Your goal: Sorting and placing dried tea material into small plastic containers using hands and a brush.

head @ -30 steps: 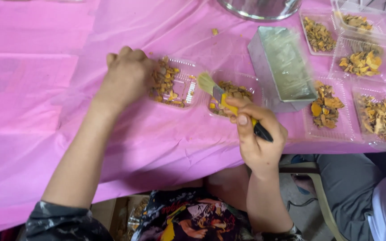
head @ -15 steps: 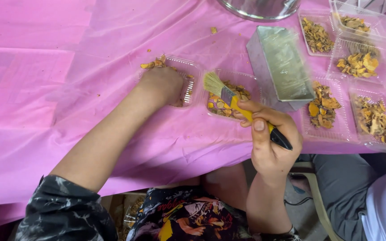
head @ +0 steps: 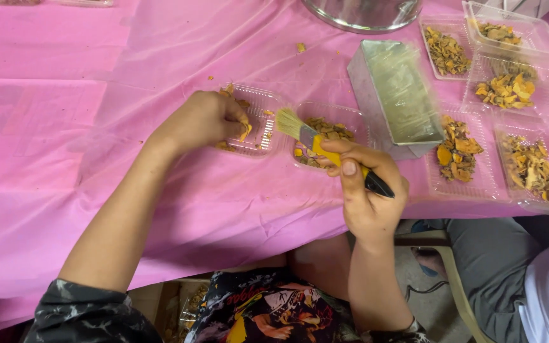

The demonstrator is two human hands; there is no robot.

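the left hand (head: 201, 121) is pinching a small orange dried piece (head: 244, 132) between thumb and fingertips, over the shallow clear plastic tray with ribbed walls (head: 263, 105). half a second ago this hand was lying flat across that tray, and a second ago it was resting further left; now it is curling shut on a single piece, so the picking seems to be under way rather than the sorting through.

the right hand (head: 366, 194) is closing around the yellow-and-black handled flat brush with pale bristles (head: 316, 141), the bristles pointing up and left toward the pinched piece. the brush is sitting a little higher and closer to the left hand than before, near it but not touching.

under the brush a second clear plastic tray of brown-orange dried pieces (head: 332, 127) is lying just beside the first. to the right a rectangular grey metal tin wrapped in clear film (head: 395, 95) is standing, then more clear trays of orange dried pieces (head: 459, 149). all are resting on a pink plastic table cover (head: 65, 95); the rim of a round metal bowl (head: 363, 16) is showing at the top. loose crumbs (head: 300, 47) are lying on the cover. another person's grey-trousered leg (head: 497, 254) is sitting at lower right.
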